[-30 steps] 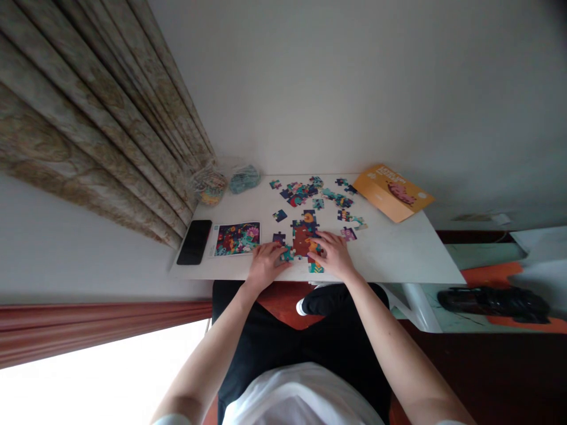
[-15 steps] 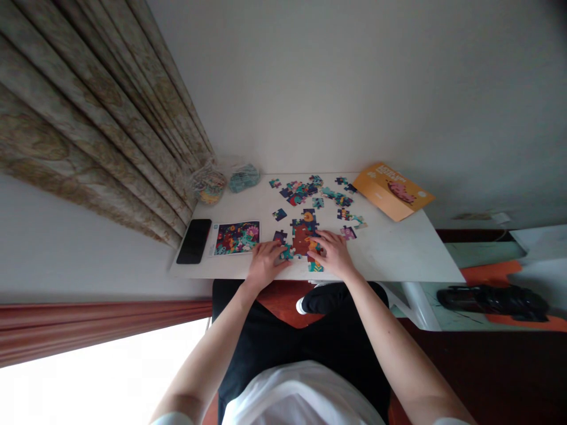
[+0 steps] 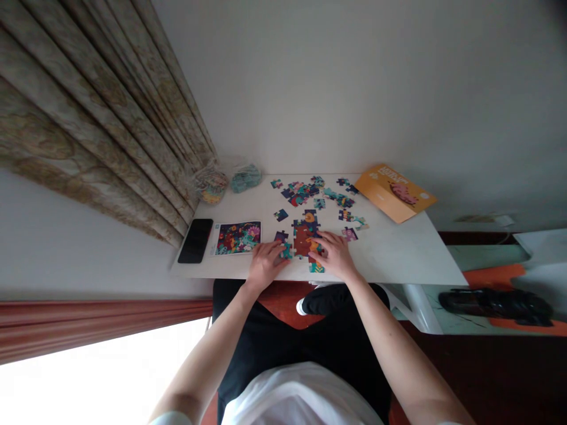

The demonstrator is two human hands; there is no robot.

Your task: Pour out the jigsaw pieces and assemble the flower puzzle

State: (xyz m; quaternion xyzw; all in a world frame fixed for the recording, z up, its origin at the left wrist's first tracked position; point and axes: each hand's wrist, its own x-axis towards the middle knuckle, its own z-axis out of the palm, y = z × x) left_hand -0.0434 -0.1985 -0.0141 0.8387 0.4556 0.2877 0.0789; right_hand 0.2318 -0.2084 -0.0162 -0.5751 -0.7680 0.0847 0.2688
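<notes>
A partly joined jigsaw puzzle, mostly brown with dark blue, orange and teal parts, lies near the front edge of the table. My left hand is at its left side, with curled fingers and thumb on a teal puzzle piece. A narrow gap shows between this piece and the joined part. Just above it is a loose dark purple piece. My right hand rests over the right edge of the joined puzzle, its thumb and fingers bent around the orange area and partly covering it.
Several loose pieces lie farther back; a pink one is right of my right hand. A picture sheet and a phone lie left. Plastic bags stand at the back left, an orange packet at the back right.
My left hand and the teal piece have shifted very slightly left, away from the joined puzzle. My right hand keeps its place. The whole view has moved a little.
</notes>
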